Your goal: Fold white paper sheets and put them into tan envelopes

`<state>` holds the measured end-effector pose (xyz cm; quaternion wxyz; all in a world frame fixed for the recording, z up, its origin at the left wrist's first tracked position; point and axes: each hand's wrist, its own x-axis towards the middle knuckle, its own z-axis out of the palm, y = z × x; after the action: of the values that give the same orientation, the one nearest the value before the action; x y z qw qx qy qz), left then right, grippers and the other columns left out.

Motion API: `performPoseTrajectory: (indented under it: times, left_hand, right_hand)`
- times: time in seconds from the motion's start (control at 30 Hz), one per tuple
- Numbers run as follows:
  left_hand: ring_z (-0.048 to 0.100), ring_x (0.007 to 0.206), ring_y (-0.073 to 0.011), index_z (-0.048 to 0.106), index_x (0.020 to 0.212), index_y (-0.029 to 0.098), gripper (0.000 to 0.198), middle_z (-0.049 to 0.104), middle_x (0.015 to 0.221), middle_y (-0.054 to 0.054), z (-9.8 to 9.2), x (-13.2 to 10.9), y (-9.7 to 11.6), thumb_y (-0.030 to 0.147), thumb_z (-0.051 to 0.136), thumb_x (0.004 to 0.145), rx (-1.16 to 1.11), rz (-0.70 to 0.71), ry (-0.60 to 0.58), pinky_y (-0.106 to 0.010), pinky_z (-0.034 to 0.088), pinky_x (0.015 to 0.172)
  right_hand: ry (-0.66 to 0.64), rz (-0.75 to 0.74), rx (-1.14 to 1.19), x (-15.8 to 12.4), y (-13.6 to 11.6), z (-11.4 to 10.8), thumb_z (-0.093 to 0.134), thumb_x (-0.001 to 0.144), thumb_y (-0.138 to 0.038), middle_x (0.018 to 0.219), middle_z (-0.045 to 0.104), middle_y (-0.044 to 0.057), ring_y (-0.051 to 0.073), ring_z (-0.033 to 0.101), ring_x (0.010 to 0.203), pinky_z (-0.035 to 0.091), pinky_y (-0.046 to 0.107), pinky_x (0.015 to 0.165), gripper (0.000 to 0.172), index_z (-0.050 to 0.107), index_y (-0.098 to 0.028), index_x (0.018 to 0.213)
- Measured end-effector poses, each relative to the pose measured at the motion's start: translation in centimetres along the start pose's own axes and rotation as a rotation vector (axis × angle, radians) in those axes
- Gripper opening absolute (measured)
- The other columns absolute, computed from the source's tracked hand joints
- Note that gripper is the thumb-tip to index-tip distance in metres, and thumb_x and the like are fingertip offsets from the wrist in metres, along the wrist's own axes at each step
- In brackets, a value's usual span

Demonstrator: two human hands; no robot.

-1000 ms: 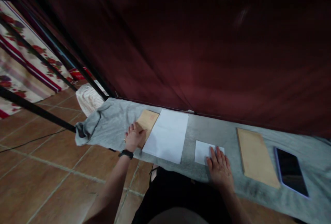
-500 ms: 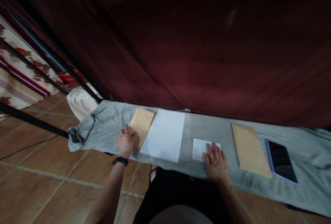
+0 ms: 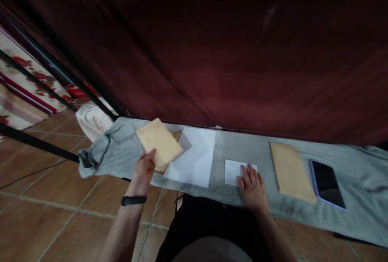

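My left hand (image 3: 145, 168) pinches the near edge of a tan envelope (image 3: 159, 141), which is raised and tilted. Beneath it, partly hidden, more tan envelopes (image 3: 176, 135) lie on the grey cloth (image 3: 242, 145). Just right of them is a large white sheet (image 3: 195, 157). My right hand (image 3: 253, 189) lies with fingers spread on a small white paper (image 3: 232, 172). Farther right rests a stack of tan envelopes (image 3: 292, 171).
A phone (image 3: 327, 183) in a purple case lies at the right on the cloth. Behind the cloth hangs a dark red curtain (image 3: 212, 72). Black metal bars (image 3: 39, 143) and a striped white cloth (image 3: 93, 118) are at the left.
My left hand has taken hold of the top envelope and lifted it off the others, turning it. My right hand has stayed on the small white paper.
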<state>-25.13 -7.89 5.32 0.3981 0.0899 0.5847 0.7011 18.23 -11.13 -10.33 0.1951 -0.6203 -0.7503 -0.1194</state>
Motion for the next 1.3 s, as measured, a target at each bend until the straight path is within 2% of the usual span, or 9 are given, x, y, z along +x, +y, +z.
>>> performPoseTrajectory:
  times: [0.13,0.27,0.47,0.53,0.63,0.77,0.9,1.07,1.3]
  left_hand:
    - [0.068,0.066,-0.0105,0.065,0.085,0.017,0.008,0.072,0.076,0.001,3.1,-4.4,-5.7,0.011,0.067,0.08,-0.174,-0.116,-0.062,-0.02,0.056,0.064]
    - [0.065,0.056,-0.0096,0.062,0.077,0.017,0.011,0.066,0.063,0.004,4.8,-8.5,-10.9,0.013,0.072,0.078,-0.163,-0.263,-0.115,-0.021,0.057,0.065]
    - [0.069,0.065,-0.0154,0.064,0.073,0.016,0.017,0.071,0.069,-0.003,3.8,-12.1,-13.1,0.019,0.08,0.069,-0.02,-0.399,-0.308,-0.028,0.058,0.069]
    - [0.07,0.071,-0.0169,0.066,0.077,0.018,0.019,0.072,0.074,-0.003,3.4,-12.4,-12.8,0.029,0.08,0.072,0.135,-0.29,-0.421,-0.029,0.058,0.071]
    - [0.071,0.089,-0.0205,0.07,0.092,0.021,0.022,0.075,0.092,-0.005,4.2,-13.0,-13.1,0.042,0.067,0.086,0.529,0.075,-0.644,-0.034,0.057,0.085]
    - [0.057,0.13,-0.0225,0.059,0.134,0.022,0.042,0.062,0.139,-0.011,7.4,-15.2,-16.1,0.042,0.045,0.1,0.948,0.516,-0.88,-0.039,0.046,0.11]
    - [0.037,0.147,-0.0256,0.042,0.149,0.008,0.055,0.044,0.155,-0.018,11.3,-17.5,-20.1,0.039,0.036,0.104,1.21,0.873,-1.041,-0.045,0.036,0.12]
    - [0.029,0.15,-0.0278,0.04,0.15,0.005,0.062,0.037,0.159,-0.02,13.9,-17.4,-22.7,0.045,0.036,0.104,1.451,1.06,-0.979,-0.048,0.029,0.123]
    - [0.022,0.153,-0.0302,0.032,0.153,0.0,0.068,0.028,0.162,-0.023,13.3,-16.0,-23.3,0.045,0.036,0.102,1.524,1.085,-0.905,-0.047,0.025,0.123]
  right_hand:
    - [-0.008,0.024,-0.006,0.0,-0.1,0.0,0.037,0.104,-0.042,0.16,0.038,0.016,0.031,0.04,0.144,0.03,0.051,0.116,0.056,0.035,-0.02,0.156]
    - [-0.019,0.034,-0.009,0.1,-0.1,0.2,0.037,0.104,-0.043,0.159,0.039,0.015,0.031,0.041,0.143,0.029,0.05,0.117,0.056,0.036,-0.021,0.155]
    - [-0.043,0.047,0.015,0.2,-0.2,-0.2,0.04,0.103,-0.04,0.161,0.036,0.015,0.031,0.039,0.144,0.026,0.049,0.118,0.056,0.037,-0.02,0.155]
    - [-0.065,0.06,0.025,0.4,-0.4,-0.6,0.04,0.103,-0.04,0.161,0.036,0.015,0.03,0.038,0.145,0.025,0.049,0.119,0.056,0.038,-0.019,0.155]
    - [-0.097,0.074,0.031,0.7,-0.7,-1.2,0.04,0.103,-0.039,0.16,0.037,0.015,0.03,0.037,0.145,0.025,0.049,0.119,0.055,0.039,-0.019,0.154]
    - [-0.124,0.081,0.028,1.0,-0.9,-1.9,0.041,0.103,-0.038,0.16,0.037,0.016,0.031,0.036,0.146,0.025,0.05,0.118,0.056,0.038,-0.018,0.154]
    - [-0.156,0.045,0.001,1.1,-0.7,-2.5,0.042,0.101,-0.031,0.161,0.035,0.016,0.03,0.034,0.147,0.026,0.049,0.118,0.056,0.036,-0.017,0.155]
    - [-0.162,0.018,-0.018,1.0,-0.7,-2.3,0.042,0.098,-0.021,0.161,0.036,0.017,0.03,0.031,0.149,0.024,0.05,0.118,0.061,0.031,-0.016,0.158]
    - [-0.126,0.083,0.062,1.0,-0.8,-1.7,0.038,0.099,-0.022,0.161,0.035,0.017,0.029,0.031,0.149,0.023,0.05,0.12,0.063,0.022,-0.014,0.16]
